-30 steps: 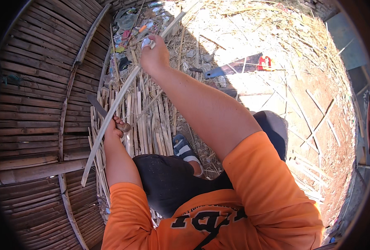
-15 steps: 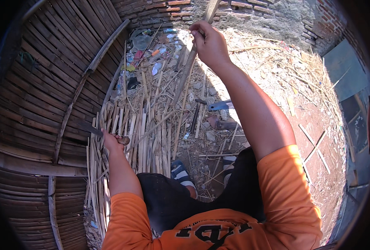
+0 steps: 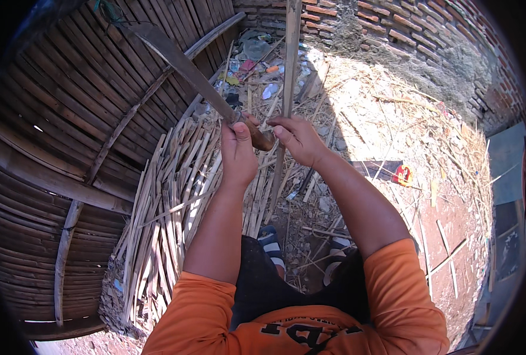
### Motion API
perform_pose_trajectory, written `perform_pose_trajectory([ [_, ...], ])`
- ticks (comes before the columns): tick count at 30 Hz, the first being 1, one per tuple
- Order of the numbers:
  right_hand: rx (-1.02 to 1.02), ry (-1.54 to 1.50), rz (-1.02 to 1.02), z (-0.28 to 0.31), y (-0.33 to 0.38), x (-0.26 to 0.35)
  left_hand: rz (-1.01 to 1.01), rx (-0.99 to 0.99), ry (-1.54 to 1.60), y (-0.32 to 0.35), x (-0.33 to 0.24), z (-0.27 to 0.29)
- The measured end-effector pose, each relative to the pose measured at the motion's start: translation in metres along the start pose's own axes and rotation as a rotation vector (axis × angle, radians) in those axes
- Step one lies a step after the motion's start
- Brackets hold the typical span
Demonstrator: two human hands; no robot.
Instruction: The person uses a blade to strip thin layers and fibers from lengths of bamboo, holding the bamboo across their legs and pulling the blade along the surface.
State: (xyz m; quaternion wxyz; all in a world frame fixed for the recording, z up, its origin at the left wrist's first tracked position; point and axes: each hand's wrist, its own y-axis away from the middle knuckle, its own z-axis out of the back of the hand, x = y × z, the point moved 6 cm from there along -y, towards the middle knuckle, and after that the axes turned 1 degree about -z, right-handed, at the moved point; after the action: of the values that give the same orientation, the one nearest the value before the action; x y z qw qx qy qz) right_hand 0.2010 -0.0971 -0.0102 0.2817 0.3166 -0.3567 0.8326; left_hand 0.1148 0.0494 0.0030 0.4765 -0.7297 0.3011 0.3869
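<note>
My left hand point(image 3: 239, 151) is closed round the wooden handle point(image 3: 261, 137) of a machete. The machete's long dark blade point(image 3: 183, 65) points up and to the left, across the bamboo wall. Close beside it, my right hand point(image 3: 301, 139) is closed at a long, narrow wooden pole point(image 3: 290, 65), its thumb near the butt of the machete handle. Upright in front of me, the pole runs past my right fingers toward the ground. My fingers hide part of the pole and of the handle.
Split bamboo strips point(image 3: 174, 201) lie piled along the slatted bamboo wall point(image 3: 44, 136) at left. A brick wall point(image 3: 393, 29) stands at the back. A flat dark tool point(image 3: 376, 170) with a red and yellow end lies right of my forearm. Crossed sticks point(image 3: 449, 257) lie farther right.
My left hand has lifted the machete from low at left to the middle, beside my right hand. The pole stands more upright, and my right hand sits lower and nearer me.
</note>
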Motion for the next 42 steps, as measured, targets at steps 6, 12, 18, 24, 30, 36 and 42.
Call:
perform_pose_trajectory([
  [6,0.038,0.105,-0.053,-0.015,0.003,0.026,-0.016,0.013,-0.214,0.003,0.016,-0.005],
  [12,-0.026,0.072,-0.202,-0.022,-0.003,0.031,-0.201,0.003,-0.546,-0.001,0.019,-0.002],
  [18,0.142,-0.111,-0.135,-0.001,0.007,0.025,0.406,-0.116,-0.098,-0.017,0.034,0.046],
  [24,0.123,-0.210,-0.113,0.048,-0.006,0.043,0.572,0.615,-0.111,0.016,0.047,-0.009],
  [30,0.128,-0.292,-0.033,0.057,-0.008,0.057,0.533,0.702,-0.154,0.031,0.053,-0.047],
  [36,0.101,-0.253,-0.054,0.063,0.002,0.055,0.455,0.538,-0.448,0.024,0.053,-0.051],
  [42,0.013,-0.225,-0.075,0.074,0.015,0.044,0.267,0.252,-0.500,0.014,0.069,-0.034],
])
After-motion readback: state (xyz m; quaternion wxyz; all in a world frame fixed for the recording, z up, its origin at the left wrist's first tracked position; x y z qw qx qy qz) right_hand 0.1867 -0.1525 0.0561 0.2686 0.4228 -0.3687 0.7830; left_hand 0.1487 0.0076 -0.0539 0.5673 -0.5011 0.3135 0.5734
